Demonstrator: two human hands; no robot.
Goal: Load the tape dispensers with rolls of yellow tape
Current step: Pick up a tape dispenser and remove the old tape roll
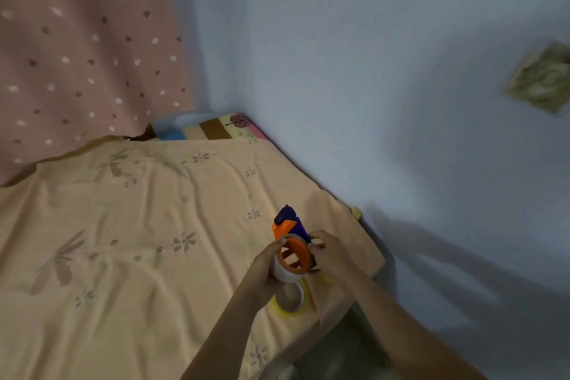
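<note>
Left hand [267,268]: grasps tape roll [288,265] on its left side | Right hand [331,253]: grasps tape dispenser [288,224] on its right side | Tape roll: between both hands, seated on orange hub of dispenser | Second tape roll [293,299]: on bed [138,225], just below the hands, partly hidden.

Held an orange and blue tape dispenser [288,231] with both hands, left hand [267,265] and right hand [331,251], lower centre, above a yellow tape roll [293,299] on the peach sheet [138,225].
</note>
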